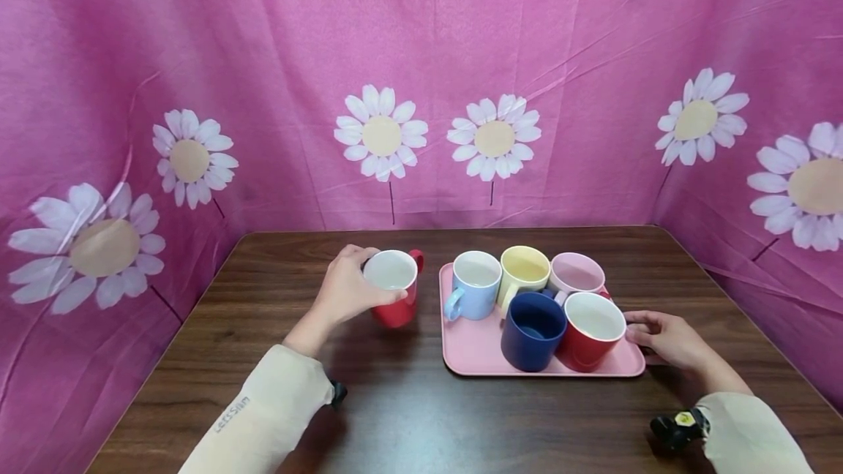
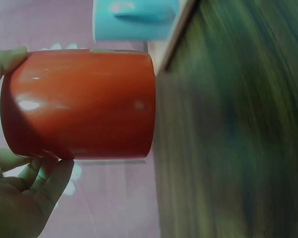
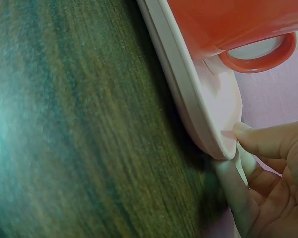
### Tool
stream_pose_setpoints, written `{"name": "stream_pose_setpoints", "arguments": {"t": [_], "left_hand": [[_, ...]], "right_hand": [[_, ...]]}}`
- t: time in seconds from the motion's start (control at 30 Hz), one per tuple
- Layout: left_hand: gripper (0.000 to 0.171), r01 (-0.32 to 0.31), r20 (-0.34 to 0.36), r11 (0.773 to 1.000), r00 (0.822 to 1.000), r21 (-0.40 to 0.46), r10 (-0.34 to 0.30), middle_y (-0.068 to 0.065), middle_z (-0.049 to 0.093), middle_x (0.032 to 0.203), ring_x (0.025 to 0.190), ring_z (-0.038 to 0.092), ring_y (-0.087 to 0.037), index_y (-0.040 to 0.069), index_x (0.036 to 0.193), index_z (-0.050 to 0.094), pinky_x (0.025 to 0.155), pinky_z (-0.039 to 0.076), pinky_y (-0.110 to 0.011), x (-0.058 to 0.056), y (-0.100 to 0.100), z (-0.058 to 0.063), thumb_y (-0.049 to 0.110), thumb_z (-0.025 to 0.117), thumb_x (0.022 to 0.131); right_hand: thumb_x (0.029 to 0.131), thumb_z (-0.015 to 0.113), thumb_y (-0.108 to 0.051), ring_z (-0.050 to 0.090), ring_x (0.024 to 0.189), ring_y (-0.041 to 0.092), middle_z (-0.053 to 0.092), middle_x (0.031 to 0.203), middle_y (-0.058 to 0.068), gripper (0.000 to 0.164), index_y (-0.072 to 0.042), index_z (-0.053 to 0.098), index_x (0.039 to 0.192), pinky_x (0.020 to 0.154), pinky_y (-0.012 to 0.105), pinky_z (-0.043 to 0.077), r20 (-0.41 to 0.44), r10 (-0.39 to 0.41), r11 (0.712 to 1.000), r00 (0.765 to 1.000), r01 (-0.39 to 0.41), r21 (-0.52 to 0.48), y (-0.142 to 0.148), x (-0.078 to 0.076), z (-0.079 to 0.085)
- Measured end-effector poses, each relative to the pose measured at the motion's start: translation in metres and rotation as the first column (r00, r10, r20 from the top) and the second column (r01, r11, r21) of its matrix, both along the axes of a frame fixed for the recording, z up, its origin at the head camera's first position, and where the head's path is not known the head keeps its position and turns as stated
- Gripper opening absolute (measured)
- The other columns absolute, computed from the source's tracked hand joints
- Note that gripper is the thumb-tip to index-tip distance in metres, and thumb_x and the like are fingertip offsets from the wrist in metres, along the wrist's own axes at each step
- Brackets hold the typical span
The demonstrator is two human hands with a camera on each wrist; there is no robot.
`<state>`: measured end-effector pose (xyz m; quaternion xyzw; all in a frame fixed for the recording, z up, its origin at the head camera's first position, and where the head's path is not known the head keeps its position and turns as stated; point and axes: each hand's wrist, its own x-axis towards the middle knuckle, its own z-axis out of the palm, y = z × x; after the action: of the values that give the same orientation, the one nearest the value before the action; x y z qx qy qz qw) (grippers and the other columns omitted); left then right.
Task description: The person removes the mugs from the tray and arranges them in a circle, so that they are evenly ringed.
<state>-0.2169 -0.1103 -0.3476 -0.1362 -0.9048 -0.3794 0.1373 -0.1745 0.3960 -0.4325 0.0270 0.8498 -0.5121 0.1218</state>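
Note:
My left hand (image 1: 352, 284) grips a red mug (image 1: 397, 309) with a white inside, thumb on the near side and fingers round the far side. The mug is upright, its handle pointing away to the right, its base close over the table in the left wrist view. To its right lies a pink tray (image 1: 470, 357) bearing several mugs. At the tray's right edge, my right hand (image 1: 675, 339) pinches the rim, thumb on top and fingers beneath in the right wrist view. Nearest that hand on the tray stands another red mug (image 1: 586, 346).
Also on the tray are a light blue mug (image 1: 477, 287), a yellow mug (image 1: 525, 265), a pink mug (image 1: 577, 273) and a navy mug (image 1: 533, 339). Beneath is a dark wooden table (image 1: 408, 415). A pink curtain (image 1: 435, 35) with daisies hangs behind and at both sides.

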Motion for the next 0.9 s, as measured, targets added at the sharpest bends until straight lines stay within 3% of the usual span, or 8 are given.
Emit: {"name": "stream_pose_setpoints", "arguments": {"t": [0.33,0.9], "left_hand": [[0.076,-0.088,0.063,0.996,0.994,-0.033,0.090,-0.013,0.057,0.110,0.098,0.055,-0.031,-0.002,0.117,0.062,0.080,0.048,-0.045,-0.029,-0.029,-0.018,0.041,0.087,0.059],[0.072,-0.146,0.104,0.987,0.983,-0.069,0.153,-0.020,0.054,0.114,0.104,0.050,-0.039,-0.004,0.117,0.061,0.083,0.046,-0.050,-0.063,-0.056,-0.032,0.041,0.083,0.065]], "right_hand": [[0.093,0.061,-0.008,0.063,0.081,0.010,0.066,0.103,0.019,0.054,0.022,0.034,0.127,0.070,0.041,0.055,-0.008,-0.001,1.000,1.000,0.001,-0.013,0.000,0.002,-0.001],[0.094,0.060,-0.011,0.065,0.084,0.018,0.064,0.107,0.026,0.053,0.021,0.035,0.128,0.070,0.041,0.056,-0.016,0.004,1.000,1.000,-0.004,0.021,0.000,0.000,0.000]]}}
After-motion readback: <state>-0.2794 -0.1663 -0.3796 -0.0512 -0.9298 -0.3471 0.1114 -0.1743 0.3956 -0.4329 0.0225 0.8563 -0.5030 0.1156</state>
